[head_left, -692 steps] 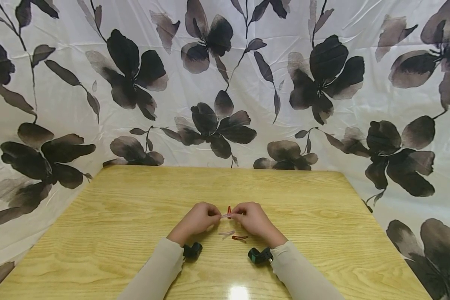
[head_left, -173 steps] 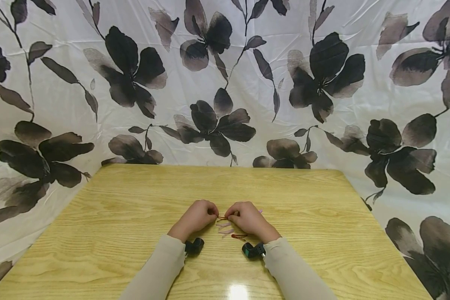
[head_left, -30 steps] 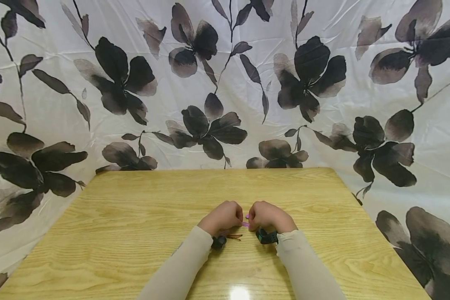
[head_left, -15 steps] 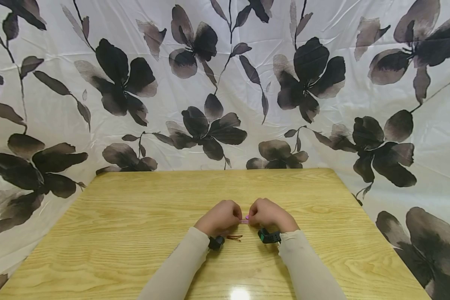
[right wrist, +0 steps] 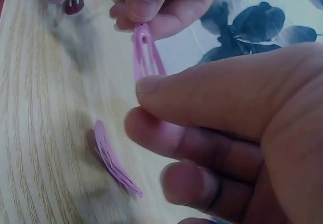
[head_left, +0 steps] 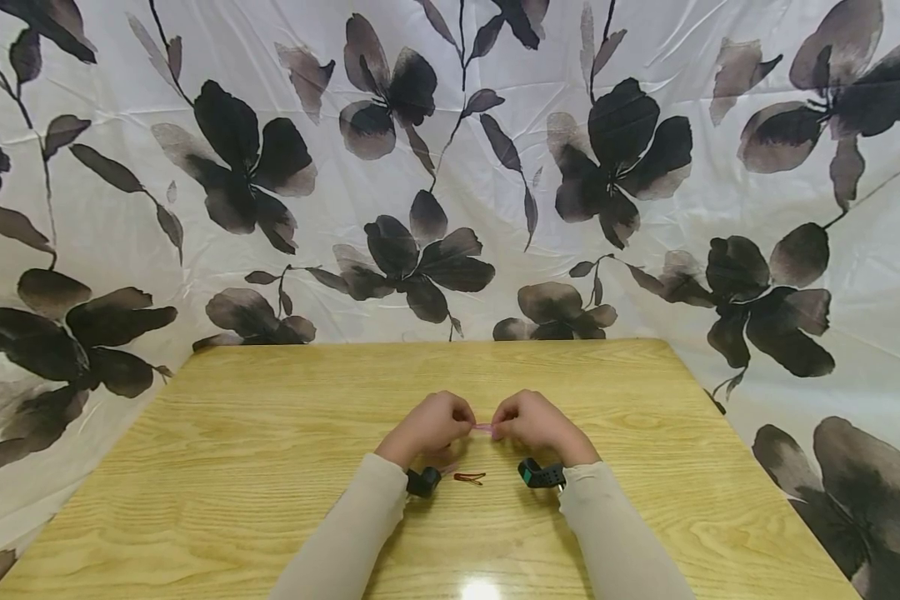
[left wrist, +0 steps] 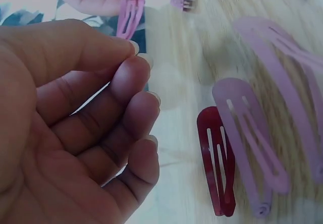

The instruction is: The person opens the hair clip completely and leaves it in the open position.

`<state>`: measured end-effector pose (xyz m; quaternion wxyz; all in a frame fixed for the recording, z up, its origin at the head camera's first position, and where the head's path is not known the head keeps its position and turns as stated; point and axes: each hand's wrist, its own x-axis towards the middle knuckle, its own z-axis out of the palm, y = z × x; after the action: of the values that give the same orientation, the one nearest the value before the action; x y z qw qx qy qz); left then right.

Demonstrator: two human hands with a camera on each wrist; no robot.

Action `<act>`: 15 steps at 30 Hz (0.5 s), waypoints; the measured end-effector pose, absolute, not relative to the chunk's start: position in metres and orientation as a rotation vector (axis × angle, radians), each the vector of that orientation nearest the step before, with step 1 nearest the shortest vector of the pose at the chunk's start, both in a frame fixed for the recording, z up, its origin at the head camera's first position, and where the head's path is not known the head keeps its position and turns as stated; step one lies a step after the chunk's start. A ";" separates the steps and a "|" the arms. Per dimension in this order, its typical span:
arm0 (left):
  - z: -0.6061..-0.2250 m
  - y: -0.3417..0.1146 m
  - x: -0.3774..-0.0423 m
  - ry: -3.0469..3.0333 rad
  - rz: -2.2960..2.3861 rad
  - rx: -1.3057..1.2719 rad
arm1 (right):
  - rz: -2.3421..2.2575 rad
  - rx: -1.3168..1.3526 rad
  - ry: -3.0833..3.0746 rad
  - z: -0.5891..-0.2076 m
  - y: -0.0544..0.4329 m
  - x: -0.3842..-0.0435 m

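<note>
Pink snap hair clip (head_left: 482, 427), held over the wood-grain tabletop (head_left: 307, 400) between the two hands; its long axis runs crosswise from hand to hand, roughly parallel to the far table edge; the narrow end points toward the left hand (head_left: 431, 425), the broad end toward the right hand (head_left: 536, 427); whether it is snapped flat or sprung cannot be told. The left hand pinches the narrow end between thumb and forefinger; the right hand pinches the broad end in the same manner; neither grip is released. For a sound hold, the pinch is probably best kept light and at the extreme ends, clear of the slotted centre, with both ends level, lest the clip twist or spring away.

Below the held clip, a second pink clip (right wrist: 112, 159) lies on the tabletop; on the person's side of the held clip lie a dark red clip (left wrist: 216, 161), a lilac clip (left wrist: 250, 143) overlapping it and another lilac clip (left wrist: 282, 72); also on that side are the black left wrist camera (head_left: 423, 482) and right wrist camera (head_left: 537, 473); well beyond it hangs the floral cloth (head_left: 390, 250).
</note>
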<state>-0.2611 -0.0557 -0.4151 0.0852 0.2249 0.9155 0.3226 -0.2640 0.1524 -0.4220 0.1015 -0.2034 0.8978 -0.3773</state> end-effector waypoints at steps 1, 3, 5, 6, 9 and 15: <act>-0.415 -0.057 -0.261 2.721 0.979 0.658 | -1.125 -0.593 2.649 -0.421 0.152 -0.264; -0.415 -0.058 -0.261 2.703 1.015 0.640 | -1.147 -0.575 2.644 -0.421 0.152 -0.263; -0.415 -0.060 -0.261 2.681 1.058 0.622 | -1.163 -0.557 2.642 -0.420 0.151 -0.263; -0.416 -0.061 -0.261 2.671 1.080 0.618 | -1.169 -0.550 2.640 -0.419 0.151 -0.262; -0.418 -0.063 -0.261 2.657 1.128 0.610 | -1.173 -0.545 2.654 -0.419 0.149 -0.261; -0.420 -0.068 -0.260 2.653 1.183 0.588 | -1.263 -0.547 2.633 -0.418 0.145 -0.262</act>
<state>-0.2595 -0.0682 -0.4199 0.0889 0.1975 0.8917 0.3975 -0.2615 0.1451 -0.4181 0.0851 -0.1834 0.8829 -0.4237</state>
